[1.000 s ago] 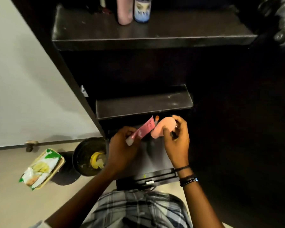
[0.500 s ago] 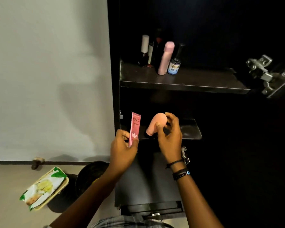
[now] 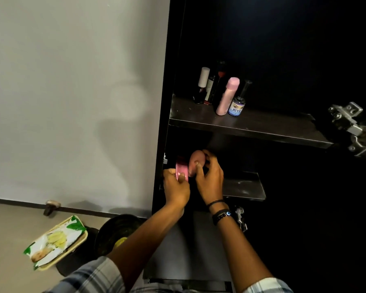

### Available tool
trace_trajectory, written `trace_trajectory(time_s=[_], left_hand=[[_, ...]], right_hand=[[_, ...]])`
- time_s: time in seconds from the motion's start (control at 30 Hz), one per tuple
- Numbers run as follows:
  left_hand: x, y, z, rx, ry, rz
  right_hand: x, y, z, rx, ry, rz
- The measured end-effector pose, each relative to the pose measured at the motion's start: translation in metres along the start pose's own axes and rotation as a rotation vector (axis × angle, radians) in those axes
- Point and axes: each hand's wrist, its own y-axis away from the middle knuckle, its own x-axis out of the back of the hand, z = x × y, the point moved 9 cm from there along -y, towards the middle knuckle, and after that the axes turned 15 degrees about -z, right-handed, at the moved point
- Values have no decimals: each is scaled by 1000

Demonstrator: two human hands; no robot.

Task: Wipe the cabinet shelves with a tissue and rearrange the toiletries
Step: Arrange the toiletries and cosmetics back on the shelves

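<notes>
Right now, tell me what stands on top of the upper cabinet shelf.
On the upper shelf: a pink bottle, a small blue-labelled bottle touching it, and behind them a white-capped bottle among dark ones. Darkness hides the shelf's back.

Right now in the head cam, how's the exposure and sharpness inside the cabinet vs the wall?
Head view: the wall is evenly lit, with soft shadows; the cabinet interior is near black, only the shelf edges catching light. Both hands sit in the dim zone: left hand on a pink tube, right hand on a peach bottle, slightly soft. Wide-angle tilt skews the verticals.
</notes>
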Motion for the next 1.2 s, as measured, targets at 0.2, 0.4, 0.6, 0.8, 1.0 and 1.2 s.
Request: trace_trajectory(time_s=[0.2, 0.4, 0.6, 0.8, 1.0, 1.2], left_hand=[[-8, 4, -27, 175, 246, 131], [-10, 2, -15, 148, 326, 140], [-11, -2, -34, 263, 443, 148], [-26, 2, -27, 247, 680, 105], [-36, 8, -27, 296, 782, 61], [-44, 6, -33, 285, 736, 7]], right_hand=[[8, -2, 10, -9, 14, 19], [24, -9, 17, -24, 9, 70], [26, -17, 23, -35, 9, 54], [19, -22, 27, -42, 24, 11], [19, -24, 29, -28, 19, -14], [17, -22, 37, -45, 31, -36]])
